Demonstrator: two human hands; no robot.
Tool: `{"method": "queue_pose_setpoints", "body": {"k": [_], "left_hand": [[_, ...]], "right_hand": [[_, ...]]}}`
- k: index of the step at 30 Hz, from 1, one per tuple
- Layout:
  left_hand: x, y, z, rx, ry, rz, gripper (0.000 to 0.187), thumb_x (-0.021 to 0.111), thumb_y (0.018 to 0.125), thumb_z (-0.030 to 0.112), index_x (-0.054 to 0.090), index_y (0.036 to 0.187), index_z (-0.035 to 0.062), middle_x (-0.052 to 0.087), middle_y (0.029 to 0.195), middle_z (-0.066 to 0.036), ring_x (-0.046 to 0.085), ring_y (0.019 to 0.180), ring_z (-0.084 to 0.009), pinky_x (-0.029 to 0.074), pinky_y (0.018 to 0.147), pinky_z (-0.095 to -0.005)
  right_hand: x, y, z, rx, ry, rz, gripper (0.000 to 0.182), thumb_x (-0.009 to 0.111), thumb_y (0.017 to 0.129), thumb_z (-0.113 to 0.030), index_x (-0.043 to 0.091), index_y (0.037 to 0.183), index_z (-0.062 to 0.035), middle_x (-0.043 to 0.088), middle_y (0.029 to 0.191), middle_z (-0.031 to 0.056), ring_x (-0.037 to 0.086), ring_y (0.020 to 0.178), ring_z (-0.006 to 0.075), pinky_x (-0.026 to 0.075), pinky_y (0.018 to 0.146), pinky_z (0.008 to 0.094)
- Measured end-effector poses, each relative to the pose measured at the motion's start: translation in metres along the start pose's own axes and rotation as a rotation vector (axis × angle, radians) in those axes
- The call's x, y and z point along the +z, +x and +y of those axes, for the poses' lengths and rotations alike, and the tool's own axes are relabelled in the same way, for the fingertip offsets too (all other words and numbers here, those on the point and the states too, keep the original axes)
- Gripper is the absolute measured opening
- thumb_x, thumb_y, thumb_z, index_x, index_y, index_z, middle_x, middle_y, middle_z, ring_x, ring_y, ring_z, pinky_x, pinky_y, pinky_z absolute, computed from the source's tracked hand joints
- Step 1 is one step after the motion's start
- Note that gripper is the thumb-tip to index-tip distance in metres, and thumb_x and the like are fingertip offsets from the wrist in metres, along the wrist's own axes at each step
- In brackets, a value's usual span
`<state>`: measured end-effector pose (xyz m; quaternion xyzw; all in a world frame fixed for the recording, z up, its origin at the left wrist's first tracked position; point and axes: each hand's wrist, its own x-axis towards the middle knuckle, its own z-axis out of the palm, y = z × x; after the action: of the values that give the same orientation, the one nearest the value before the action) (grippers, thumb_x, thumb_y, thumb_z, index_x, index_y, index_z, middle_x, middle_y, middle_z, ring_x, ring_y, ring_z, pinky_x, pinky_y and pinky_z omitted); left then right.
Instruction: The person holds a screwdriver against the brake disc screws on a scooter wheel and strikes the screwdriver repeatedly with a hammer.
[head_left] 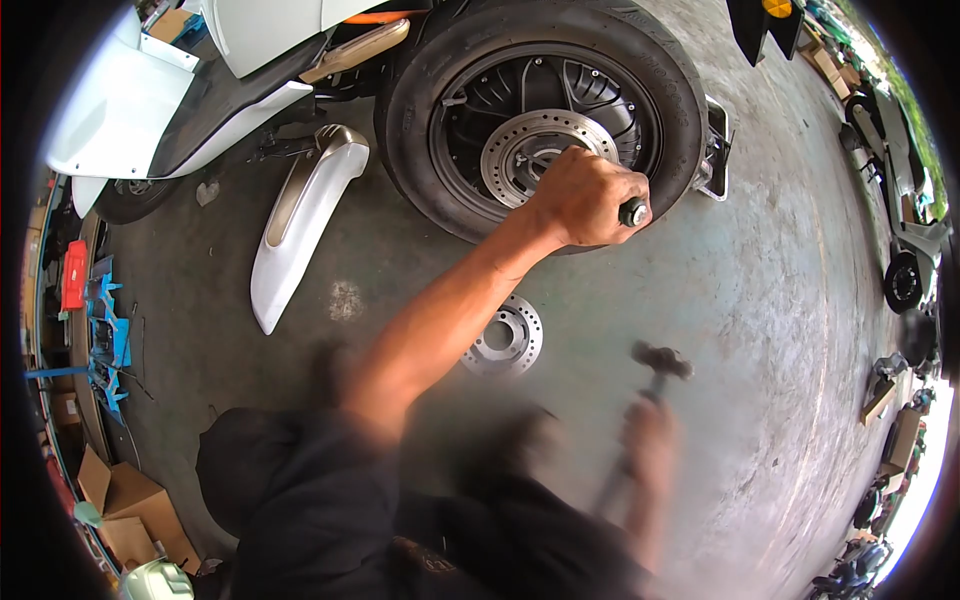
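My left hand [595,197] is closed around a dark green-handled tool [632,211], whose handle end sticks out of the fist. It is over the lower right of the brake disc [505,140] on the scooter's wheel; the tool's far end is hard to make out. At the lower right, my right hand [650,435] grips a hammer [662,361], head up, both blurred by motion. The hammer is well apart from the wheel [405,130]. A second, loose brake disc [527,335] lies on the floor below my left forearm, which partly covers it.
A white and bronze scooter part [300,225] lies on the floor left of the wheel. White scooter bodywork [125,100] fills the upper left. A cardboard box [150,505] stands lower left, near blue racks [108,340]. Parts and scooters line the right edge.
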<state>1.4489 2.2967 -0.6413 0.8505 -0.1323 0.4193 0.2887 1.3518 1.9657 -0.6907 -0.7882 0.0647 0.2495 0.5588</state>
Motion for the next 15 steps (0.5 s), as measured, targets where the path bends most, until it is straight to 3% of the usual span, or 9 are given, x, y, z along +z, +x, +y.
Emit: {"method": "queue_pose_setpoints", "body": {"k": [15], "left_hand": [[0.001,0.001,-0.003,-0.015,-0.044,-0.026,0.011,0.071,0.071,0.013,0.062,0.063,0.0109,0.064,0.062,-0.004,0.064,0.055,-0.0242,0.05,0.05,-0.0334]], "right_hand": [[0.017,0.005,-0.013,-0.008,0.024,-0.022,0.032,0.06,0.098,-0.031,0.054,0.102,-0.0002,0.058,0.074,0.0067,0.048,0.049,0.0098,0.042,0.045,0.0257]]}}
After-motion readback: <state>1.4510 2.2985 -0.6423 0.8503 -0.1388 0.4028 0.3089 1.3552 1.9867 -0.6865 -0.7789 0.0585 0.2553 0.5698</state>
